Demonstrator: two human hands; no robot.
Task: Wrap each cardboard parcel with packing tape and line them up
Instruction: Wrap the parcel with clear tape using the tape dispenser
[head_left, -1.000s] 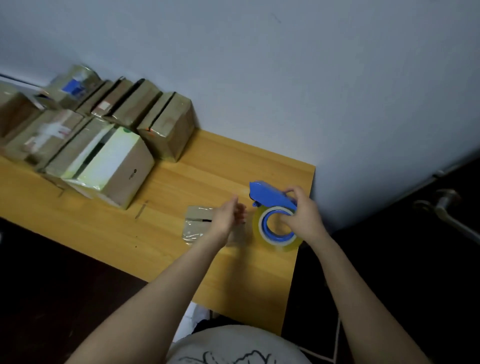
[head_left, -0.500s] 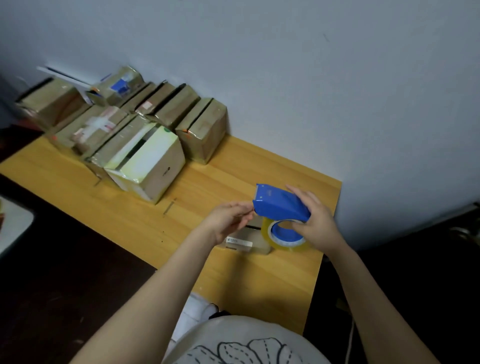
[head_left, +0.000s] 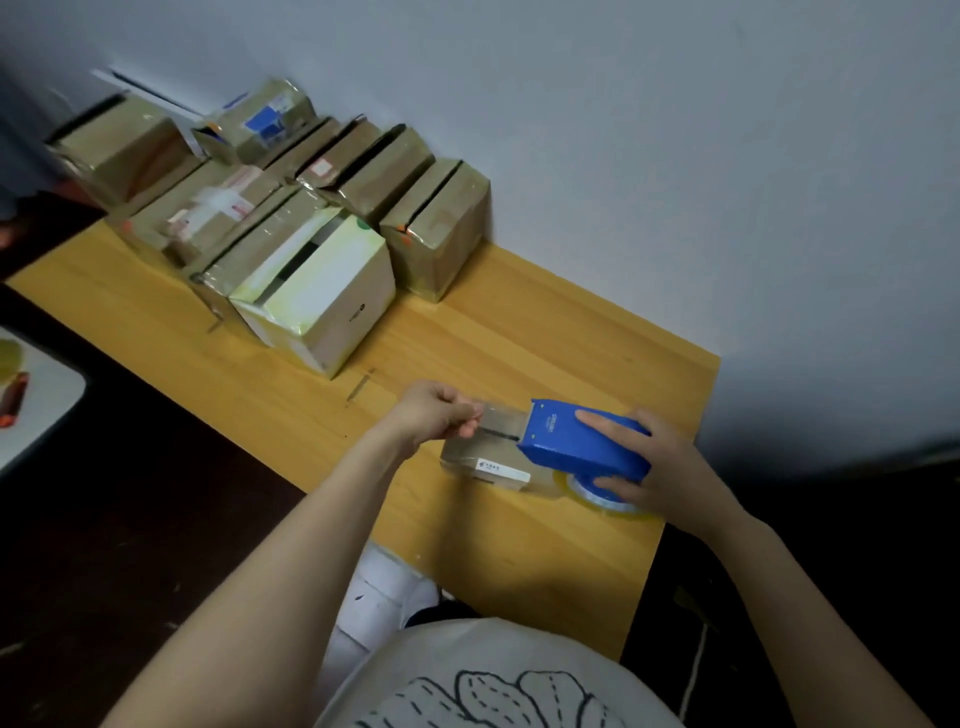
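Observation:
A small flat cardboard parcel (head_left: 485, 462) with a white label lies on the wooden table (head_left: 519, 338) near its right end. My right hand (head_left: 657, 465) grips a blue tape dispenser (head_left: 582, 439) holding a roll of clear tape (head_left: 605, 496), just above the parcel's right part. My left hand (head_left: 436, 415) pinches the free end of the clear tape strip (head_left: 501, 418), stretched from the dispenser's mouth over the parcel. Several taped parcels (head_left: 311, 218) stand in rows at the back left against the wall.
A pale box (head_left: 322, 291) stands at the front of the parcel rows. The table's right edge and near edge lie close to my hands. A white surface (head_left: 36, 410) with small items shows at the far left, over dark floor.
The dispenser has come down from mid-air to just over the small parcel. My left hand has pulled a short strip of tape out to the left.

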